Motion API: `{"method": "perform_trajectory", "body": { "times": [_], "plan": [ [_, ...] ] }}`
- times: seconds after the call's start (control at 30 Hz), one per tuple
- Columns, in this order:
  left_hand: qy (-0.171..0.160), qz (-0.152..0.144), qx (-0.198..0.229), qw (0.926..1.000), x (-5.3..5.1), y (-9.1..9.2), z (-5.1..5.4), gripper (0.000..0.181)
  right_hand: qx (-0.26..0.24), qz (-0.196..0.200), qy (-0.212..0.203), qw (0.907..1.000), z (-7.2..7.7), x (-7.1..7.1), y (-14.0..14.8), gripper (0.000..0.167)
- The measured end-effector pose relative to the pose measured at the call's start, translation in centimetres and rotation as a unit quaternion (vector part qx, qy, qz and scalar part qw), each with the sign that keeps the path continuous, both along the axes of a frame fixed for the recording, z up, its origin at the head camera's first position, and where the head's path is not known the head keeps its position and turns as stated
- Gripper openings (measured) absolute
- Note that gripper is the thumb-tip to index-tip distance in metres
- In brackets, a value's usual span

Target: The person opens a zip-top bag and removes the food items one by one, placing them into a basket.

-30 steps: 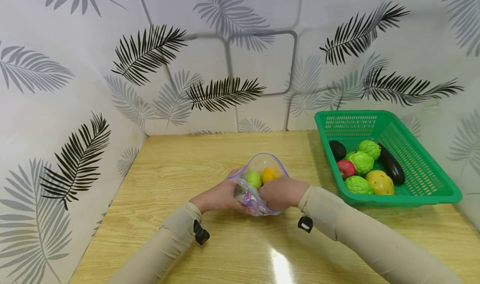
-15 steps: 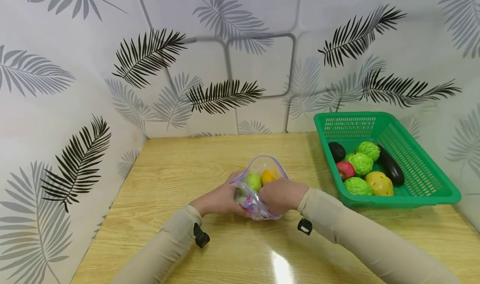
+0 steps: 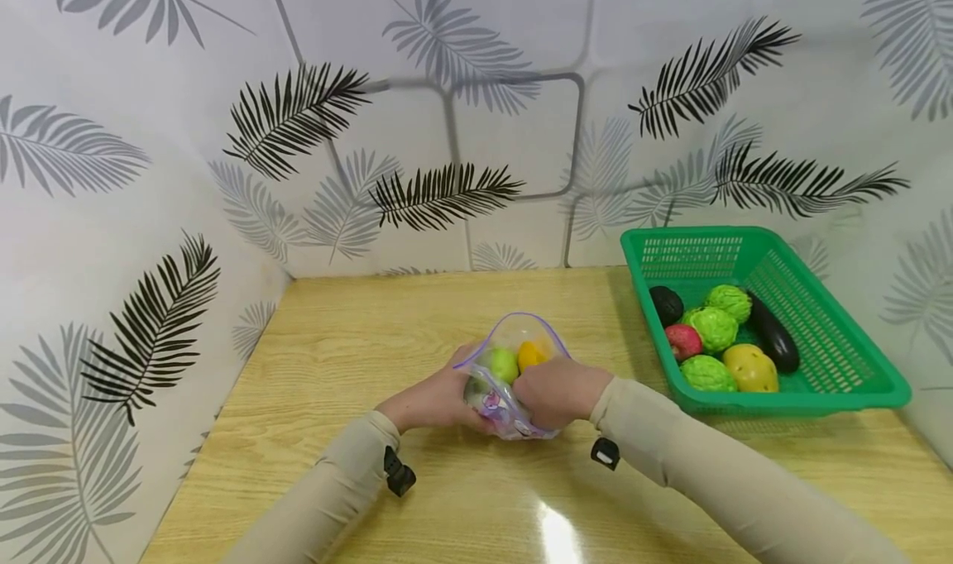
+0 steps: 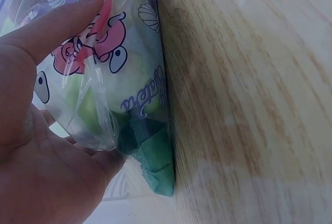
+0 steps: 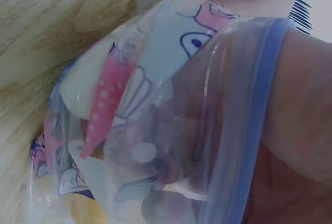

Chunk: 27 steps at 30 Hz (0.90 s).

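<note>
A clear zip bag [image 3: 497,411] with a purple rim and cartoon prints sits mid-table, its mouth spread. Inside show a green apple-like fruit [image 3: 503,365] and an orange-yellow fruit [image 3: 529,355]. My left hand [image 3: 438,399] grips the bag's left side, thumb across the print in the left wrist view. A dark green folded piece [image 4: 155,156] shows at the bag's lower end there. My right hand [image 3: 560,392] reaches through the mouth past the blue-purple zip strip [image 5: 259,115]. Its fingers are blurred behind the plastic, so whether they hold anything is unclear.
A green basket [image 3: 826,403] stands at the right of the wooden table [image 3: 357,324]. In it lie an eggplant [image 3: 774,332], a red apple [image 3: 683,341], a yellow fruit [image 3: 750,368], a dark avocado-like fruit [image 3: 666,305] and several bumpy green fruits [image 3: 713,329]. Leaf-patterned walls enclose the back and sides.
The whole scene sits slightly lower in the head view, as the camera tilts up a little. Both hands and the bag keep nearly the same places.
</note>
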<state>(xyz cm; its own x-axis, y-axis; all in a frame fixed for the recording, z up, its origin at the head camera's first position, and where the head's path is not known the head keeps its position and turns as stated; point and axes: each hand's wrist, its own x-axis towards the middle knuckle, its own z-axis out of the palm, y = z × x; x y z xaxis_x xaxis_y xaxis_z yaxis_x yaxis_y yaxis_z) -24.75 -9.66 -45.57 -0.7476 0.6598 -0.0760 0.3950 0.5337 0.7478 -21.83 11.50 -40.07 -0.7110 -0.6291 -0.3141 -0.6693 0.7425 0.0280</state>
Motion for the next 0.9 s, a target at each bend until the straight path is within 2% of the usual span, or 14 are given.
{"method": "perform_trajectory", "body": {
  "times": [0.23,0.43,0.63,0.73,0.9],
  "plan": [
    [-0.001,0.007,0.003,1.0000,0.11,-0.05,-0.29,0.122,0.028,0.000,0.003,0.9996,-0.26,-0.25,-0.38,0.016],
    [-0.002,0.007,0.004,1.0000,0.06,-0.05,-0.22,0.119,0.029,0.005,0.014,0.9995,-0.43,-0.39,-0.48,0.018],
    [-0.004,0.014,-0.010,0.9998,0.05,-0.14,-0.18,0.119,0.015,-0.002,-0.010,0.9998,-0.20,-0.49,-0.45,0.017],
    [-0.008,0.022,-0.015,0.9996,0.03,-0.19,-0.21,0.118,0.016,0.000,-0.010,0.9998,-0.02,-0.60,-0.47,0.014],
    [0.005,0.017,-0.015,0.9997,-0.02,-0.19,-0.29,0.118,0.028,-0.006,-0.016,0.9995,0.26,-0.72,-0.64,0.015]
  ]
}}
